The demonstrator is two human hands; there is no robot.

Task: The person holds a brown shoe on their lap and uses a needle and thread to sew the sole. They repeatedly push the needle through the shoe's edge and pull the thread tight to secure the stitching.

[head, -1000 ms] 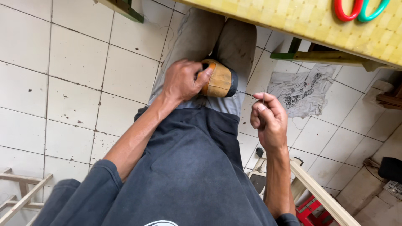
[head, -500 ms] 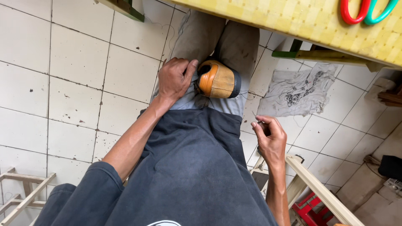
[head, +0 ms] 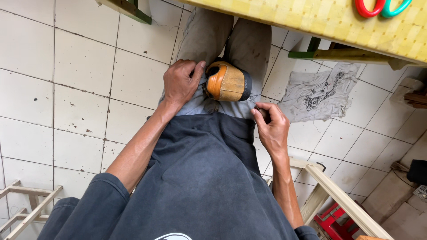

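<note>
Holding steady: tan leather shoe upper on the lap between the knees | left hand cupped against its heel end | right hand pinching a small dark tool, kind unclear | advice: brace firmly, pull evenly.

One head-worn camera looks steeply down, close over the lap, tiled floor beyond.

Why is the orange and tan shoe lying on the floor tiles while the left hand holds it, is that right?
Not quite. The head view shows the shoe resting on the person's lap between the thighs, not on the floor tiles. The left hand does hold it at its orange end.
</note>
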